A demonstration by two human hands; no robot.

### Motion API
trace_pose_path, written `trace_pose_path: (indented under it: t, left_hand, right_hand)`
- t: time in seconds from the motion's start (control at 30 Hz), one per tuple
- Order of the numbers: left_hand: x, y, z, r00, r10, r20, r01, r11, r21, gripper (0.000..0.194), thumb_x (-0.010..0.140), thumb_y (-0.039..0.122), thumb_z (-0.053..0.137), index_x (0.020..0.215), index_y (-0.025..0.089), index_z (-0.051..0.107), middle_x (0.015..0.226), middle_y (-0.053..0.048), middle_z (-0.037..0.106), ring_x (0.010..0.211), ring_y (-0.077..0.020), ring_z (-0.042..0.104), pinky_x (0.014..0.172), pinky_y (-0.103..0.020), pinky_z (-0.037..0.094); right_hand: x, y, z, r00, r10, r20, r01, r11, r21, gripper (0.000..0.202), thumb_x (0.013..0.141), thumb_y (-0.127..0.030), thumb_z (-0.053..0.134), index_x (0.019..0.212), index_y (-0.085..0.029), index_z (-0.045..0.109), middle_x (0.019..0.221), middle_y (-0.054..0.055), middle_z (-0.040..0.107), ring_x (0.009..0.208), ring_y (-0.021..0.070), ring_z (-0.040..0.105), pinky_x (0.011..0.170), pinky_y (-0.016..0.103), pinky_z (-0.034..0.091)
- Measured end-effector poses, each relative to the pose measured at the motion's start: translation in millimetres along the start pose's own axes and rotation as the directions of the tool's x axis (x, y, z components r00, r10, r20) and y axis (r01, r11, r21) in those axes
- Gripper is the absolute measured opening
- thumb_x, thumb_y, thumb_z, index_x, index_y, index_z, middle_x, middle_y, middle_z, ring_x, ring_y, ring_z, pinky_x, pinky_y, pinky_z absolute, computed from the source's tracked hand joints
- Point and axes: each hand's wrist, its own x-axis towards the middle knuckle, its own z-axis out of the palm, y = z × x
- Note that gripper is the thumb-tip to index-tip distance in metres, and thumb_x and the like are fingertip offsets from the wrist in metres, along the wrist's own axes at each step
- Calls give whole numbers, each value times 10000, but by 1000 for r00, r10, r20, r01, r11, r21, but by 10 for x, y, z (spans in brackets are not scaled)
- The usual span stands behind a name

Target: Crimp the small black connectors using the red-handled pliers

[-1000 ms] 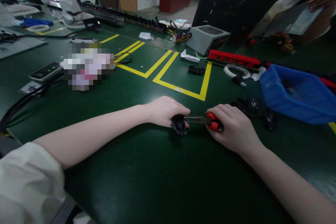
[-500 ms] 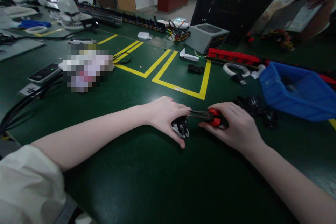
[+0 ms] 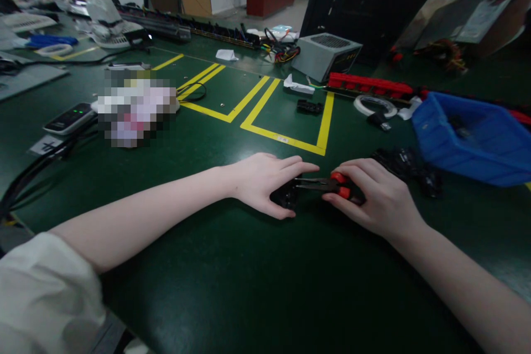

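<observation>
Two bare hands meet near the middle of the green table (image 3: 232, 287). The left hand (image 3: 265, 182) lies over a small black part (image 3: 286, 197), fingers stretched forward and thumb tucked beneath, pinning it to the table. The right hand (image 3: 373, 199) is closed round the red-handled pliers (image 3: 327, 185), whose tips reach the part. Work on this piece looks under way, not finished. More black parts (image 3: 409, 168) lie just beyond the right hand, beside a blue bin (image 3: 473, 144), apparently waiting.

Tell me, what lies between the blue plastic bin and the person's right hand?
A heap of small black parts on the green mat, beside the blue plastic bin and right hand, head view.
</observation>
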Motion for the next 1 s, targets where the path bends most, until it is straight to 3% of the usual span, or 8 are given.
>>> trace_pose_path:
  t: [0.23,0.43,0.63,0.8,1.0]
  left_hand:
    - [-8,-44,0,1000,6,-30,-11,984,-175,851,775,321,609,1508,155,210,1437,-173,471,1222,-316,566,938,-386,498]
    - [-7,-76,14,999,-13,-51,-2,955,-296,828,761,195,546,1519,151,215,1532,-173,381,1392,-315,419,1110,-448,412]
    - [-1,-73,40,996,15,-93,-51,918,-392,768,758,162,541,1491,131,314,1500,-175,389,1400,-302,408,1164,-448,372]
    - [14,-82,54,989,34,-143,-91,906,-414,567,811,214,568,1369,135,500,1399,-176,468,1361,-310,448,1163,-480,378]
    - [33,-69,81,981,-45,-190,-53,875,-482,663,796,153,594,1433,126,413,1458,-183,486,1371,-297,470,1166,-472,376]
  right_hand:
    - [2,3,-7,1000,-5,0,5,999,-46,279,882,-443,616,1004,-194,585,962,115,662,875,252,619,713,380,503]
    - [8,-7,-17,1000,-4,-18,3,999,-49,281,881,-432,620,1006,-184,581,958,120,657,867,253,617,699,381,510]
    - [5,-21,-35,999,31,-20,-32,998,-60,276,888,-435,610,1011,-190,580,964,123,650,863,260,616,698,399,515]
    - [9,-20,-21,1000,16,-20,-17,998,-67,268,896,-436,601,1008,-195,574,955,120,650,852,263,620,684,402,518]
    - [7,-5,0,998,-31,-59,26,997,-76,300,878,-450,630,1005,-185,572,945,114,649,837,256,626,657,385,517]
